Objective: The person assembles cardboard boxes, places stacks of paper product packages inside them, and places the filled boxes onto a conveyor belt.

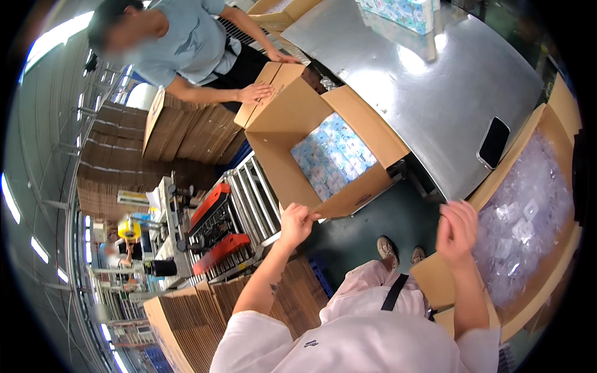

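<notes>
An open cardboard box (273, 165) stands on the roller conveyor, with several blue-and-white patterned packs (333, 158) lying inside. At the box's near corner, my left hand (297, 224) is closed, thumb and fingers pinching the cardboard edge. My right hand (458, 231) is raised apart from that box, beside a large carton (540, 273) of clear plastic pieces (522, 217). Its fingers are curled in, and whatever they may hold is hidden. Across the box, a co-worker's hands (256, 93) rest on the cardboard at its far side.
A metal table (398, 81) bears a phone (494, 143) and a patterned pack (401, 13). Roller conveyor (255, 186) and a red-and-black machine (214, 227) lie to the left. Flattened cartons are stacked at near left (211, 317) and far left (186, 127).
</notes>
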Demonstrator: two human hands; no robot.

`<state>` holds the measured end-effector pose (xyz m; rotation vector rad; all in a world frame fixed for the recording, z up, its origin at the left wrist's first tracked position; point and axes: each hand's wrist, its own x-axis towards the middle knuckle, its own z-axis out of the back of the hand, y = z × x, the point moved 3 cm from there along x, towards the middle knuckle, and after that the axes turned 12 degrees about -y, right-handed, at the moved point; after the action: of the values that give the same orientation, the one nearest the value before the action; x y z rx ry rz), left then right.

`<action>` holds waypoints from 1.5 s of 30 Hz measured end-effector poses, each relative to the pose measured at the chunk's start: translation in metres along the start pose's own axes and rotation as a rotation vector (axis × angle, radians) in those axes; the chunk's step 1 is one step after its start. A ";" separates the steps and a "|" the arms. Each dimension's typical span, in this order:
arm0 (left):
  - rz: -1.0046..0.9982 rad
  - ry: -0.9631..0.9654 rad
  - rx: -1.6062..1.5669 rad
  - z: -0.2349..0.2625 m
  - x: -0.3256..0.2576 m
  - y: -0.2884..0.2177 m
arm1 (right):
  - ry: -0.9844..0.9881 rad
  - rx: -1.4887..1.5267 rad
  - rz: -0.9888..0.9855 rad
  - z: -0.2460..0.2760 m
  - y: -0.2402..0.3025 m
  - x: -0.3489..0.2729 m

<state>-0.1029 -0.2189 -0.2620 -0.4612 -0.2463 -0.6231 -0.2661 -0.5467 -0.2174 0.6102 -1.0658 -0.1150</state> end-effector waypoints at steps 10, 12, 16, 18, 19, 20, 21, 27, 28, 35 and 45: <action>0.000 -0.063 0.060 -0.004 0.002 -0.002 | 0.172 -0.096 -0.071 -0.184 -0.093 0.112; -0.015 -0.083 0.107 0.000 0.006 -0.004 | 0.156 -0.223 -0.050 -0.218 -0.132 0.155; 0.080 0.047 0.064 -0.011 -0.013 0.017 | 0.134 -0.434 0.036 -0.294 -0.207 0.248; 0.095 0.138 0.229 -0.005 -0.003 0.006 | 0.144 -0.482 0.042 -0.340 -0.231 0.293; 0.156 0.178 0.186 -0.004 -0.010 0.009 | 0.186 -0.526 -0.025 -0.358 -0.245 0.315; 0.225 0.215 0.146 -0.003 -0.017 0.012 | 0.233 -0.562 -0.088 -0.381 -0.259 0.334; 0.274 0.175 0.134 -0.001 -0.010 0.009 | 0.152 -0.511 -0.153 -0.398 -0.285 0.349; 0.443 0.126 0.131 0.016 0.027 -0.010 | 0.028 -0.772 -0.447 -0.450 -0.389 0.401; 0.488 0.150 0.138 0.016 0.030 -0.010 | 0.133 -0.805 -0.470 -0.450 -0.389 0.412; 0.517 0.320 0.407 0.025 0.054 -0.039 | 0.172 -0.879 -0.403 -0.497 -0.446 0.452; 0.755 0.090 0.411 0.029 0.041 -0.066 | 0.397 -0.496 -0.459 -0.525 -0.473 0.480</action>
<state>-0.1129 -0.2727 -0.1996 -0.1026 -0.0943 0.1501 0.5092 -0.9020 -0.2635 0.3914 -0.4686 -0.6147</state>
